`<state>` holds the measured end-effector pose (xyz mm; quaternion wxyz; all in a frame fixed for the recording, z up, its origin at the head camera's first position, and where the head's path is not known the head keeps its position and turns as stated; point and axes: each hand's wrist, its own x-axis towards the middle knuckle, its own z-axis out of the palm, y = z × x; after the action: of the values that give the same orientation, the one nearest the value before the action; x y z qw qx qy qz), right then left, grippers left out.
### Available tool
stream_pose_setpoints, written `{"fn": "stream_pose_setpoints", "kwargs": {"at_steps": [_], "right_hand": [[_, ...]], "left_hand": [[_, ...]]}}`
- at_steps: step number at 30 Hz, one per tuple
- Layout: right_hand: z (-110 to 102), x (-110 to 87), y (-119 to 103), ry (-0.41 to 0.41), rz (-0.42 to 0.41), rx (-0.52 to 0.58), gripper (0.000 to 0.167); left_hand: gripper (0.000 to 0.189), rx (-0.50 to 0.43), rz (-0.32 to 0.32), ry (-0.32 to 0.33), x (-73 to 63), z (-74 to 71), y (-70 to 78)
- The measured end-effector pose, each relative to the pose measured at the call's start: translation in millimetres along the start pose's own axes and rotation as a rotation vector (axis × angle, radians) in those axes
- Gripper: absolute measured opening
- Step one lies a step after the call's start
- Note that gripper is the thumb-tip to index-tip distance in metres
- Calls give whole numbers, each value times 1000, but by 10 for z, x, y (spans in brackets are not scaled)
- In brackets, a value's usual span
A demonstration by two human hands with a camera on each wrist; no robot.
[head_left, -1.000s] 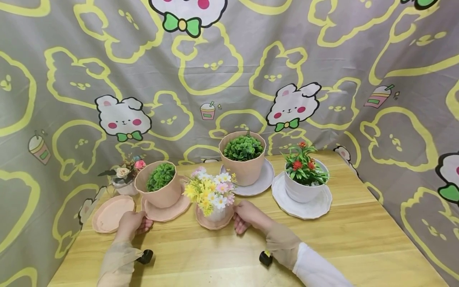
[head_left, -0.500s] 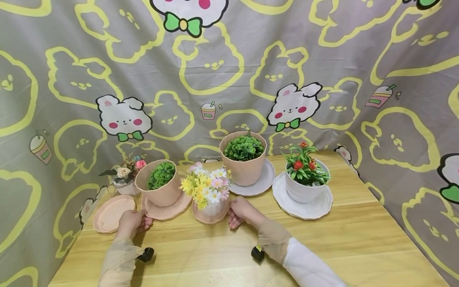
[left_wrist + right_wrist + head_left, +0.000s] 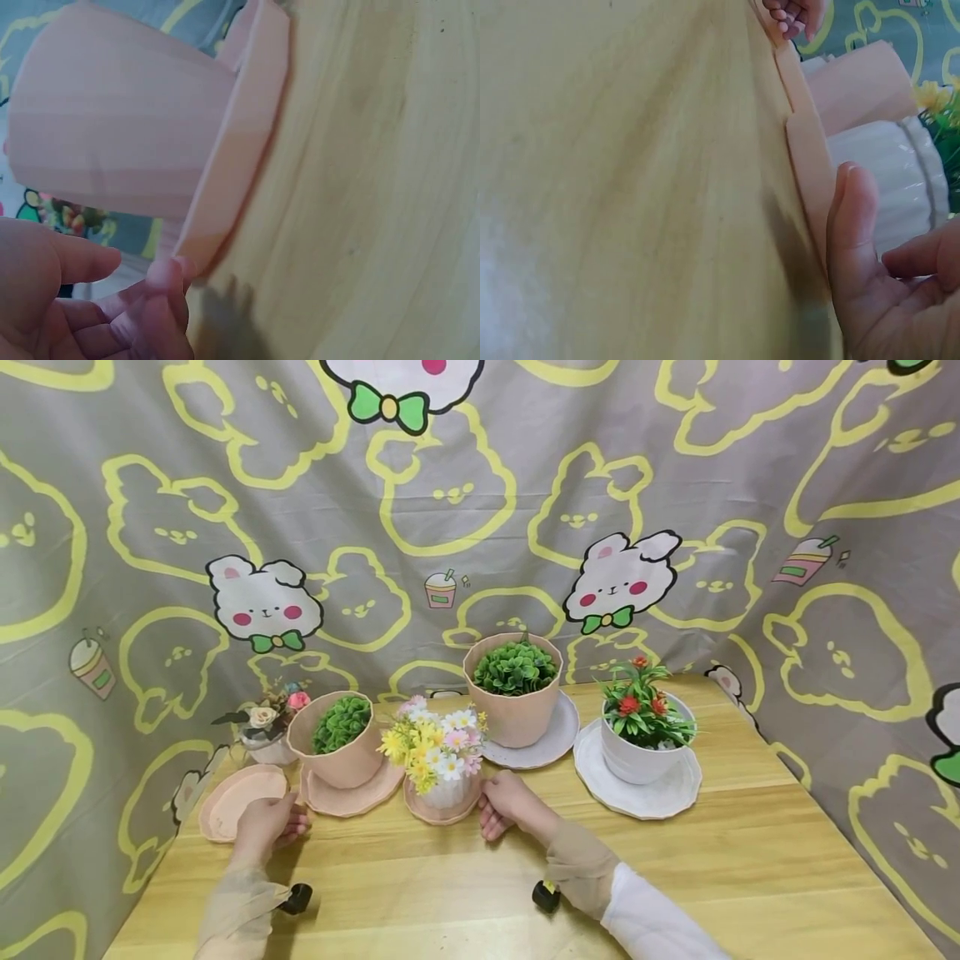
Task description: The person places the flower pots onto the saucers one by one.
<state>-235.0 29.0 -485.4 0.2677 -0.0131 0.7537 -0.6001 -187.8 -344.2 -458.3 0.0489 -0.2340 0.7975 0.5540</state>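
In the head view my left hand (image 3: 270,827) is at the front left edge of a pink saucer (image 3: 354,806), which bears a wide pink pot (image 3: 335,762) with a green plant. The left wrist view has its fingertips right at the saucer's rim, thumb held apart. My right hand (image 3: 513,804) lies against the right side of a smaller pink saucer (image 3: 442,815). On that saucer stands a white pot (image 3: 889,180) of yellow, white and pink flowers (image 3: 435,747). The right thumb extends along the rim, with a gap to the forefinger.
An oval pink saucer (image 3: 234,802) lies beyond my left wrist, before a small pot of roses (image 3: 264,727). Behind, a large pink pot (image 3: 517,714) stands on a lilac saucer (image 3: 564,727). A white pot (image 3: 637,756) with red flowers sits on a white saucer (image 3: 592,777).
The small pink saucer with its flower pot has shifted left and back, my right hand following at its side. My left hand has drawn slightly left.
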Motion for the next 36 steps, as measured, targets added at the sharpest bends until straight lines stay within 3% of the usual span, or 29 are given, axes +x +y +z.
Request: {"fn": "stream_pose_setpoints", "kwargs": {"at_steps": [10, 17, 27, 30, 36], "right_hand": [[-29, -147, -63, -22, -48, -81, 33], [-2, -274, -108, -48, -84, -164, 32], [130, -415, -142, -122, -218, -355, 35], [174, -463, -177, -136, -257, -408, 34], [261, -503, -195, -152, -289, -470, 37]], "left_hand": [[50, 134, 97, 106, -77, -254, 10], [49, 184, 127, 303, -101, -406, -31], [46, 335, 123, 494, -68, -632, -153], [45, 350, 125, 510, -41, -686, -202], [52, 359, 43, 441, 10, -806, -287]]}}
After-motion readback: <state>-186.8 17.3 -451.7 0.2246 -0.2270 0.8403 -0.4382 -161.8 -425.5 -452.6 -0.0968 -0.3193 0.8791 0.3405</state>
